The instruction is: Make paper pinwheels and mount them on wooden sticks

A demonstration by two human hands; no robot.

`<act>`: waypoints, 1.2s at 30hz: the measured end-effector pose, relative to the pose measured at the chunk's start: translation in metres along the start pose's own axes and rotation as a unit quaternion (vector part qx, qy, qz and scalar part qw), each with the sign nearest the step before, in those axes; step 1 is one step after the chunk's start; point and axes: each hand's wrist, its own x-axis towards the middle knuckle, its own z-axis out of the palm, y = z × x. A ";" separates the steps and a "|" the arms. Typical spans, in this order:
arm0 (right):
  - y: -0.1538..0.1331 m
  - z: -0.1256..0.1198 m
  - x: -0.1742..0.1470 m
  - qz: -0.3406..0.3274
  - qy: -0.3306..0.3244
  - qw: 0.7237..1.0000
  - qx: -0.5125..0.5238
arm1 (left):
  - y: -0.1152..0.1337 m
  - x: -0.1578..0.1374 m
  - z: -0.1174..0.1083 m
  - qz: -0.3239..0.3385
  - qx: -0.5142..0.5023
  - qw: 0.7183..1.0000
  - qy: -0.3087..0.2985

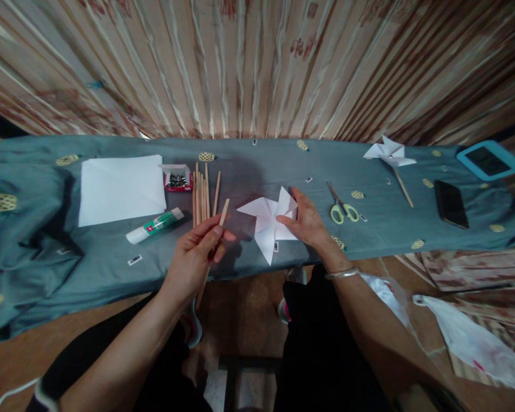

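Between thumb and fingers, my left hand (199, 246) grips a thin wooden stick (224, 212); its upper end pokes out above the fingers and its lower part hangs below them. My right hand (306, 220) pinches one blade of a white paper pinwheel (266, 220) at its right side, thumb on top. The pinwheel's folded blades spread over the cloth, apart from the stick. Just beyond my left hand lie several more wooden sticks (202, 194). A red and white box (178, 178) of small shiny metal pieces sits beside them.
A stack of white paper (122, 189) and a glue stick (154, 226) lie on the left. To the right are green-handled scissors (342, 209), a pinwheel on a stick (390, 153), a black phone (450, 203) and a blue-framed device (489, 160). A curtain (257, 68) hangs behind the cloth-covered table (274, 154).
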 end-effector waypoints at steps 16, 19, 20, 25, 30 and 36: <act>0.011 -0.009 0.008 0.101 -0.019 0.946 0.308 | -0.007 0.018 0.014 0.028 -0.012 0.999 -0.011; 0.015 -0.007 0.011 0.103 -0.015 0.942 0.318 | -0.009 0.018 0.013 0.030 -0.010 0.999 -0.014; 0.016 -0.006 0.012 0.101 -0.013 0.942 0.321 | -0.010 0.018 0.013 0.030 -0.010 0.999 -0.014; 0.016 -0.002 0.023 0.094 0.002 0.945 0.313 | -0.009 0.017 0.012 0.029 -0.018 0.999 -0.015; 0.014 -0.002 0.040 0.081 0.066 0.953 0.283 | -0.008 0.017 0.012 0.024 -0.026 0.999 -0.008; 0.008 -0.005 0.043 0.026 0.184 0.968 0.167 | -0.013 0.015 0.008 -0.002 -0.035 0.999 -0.008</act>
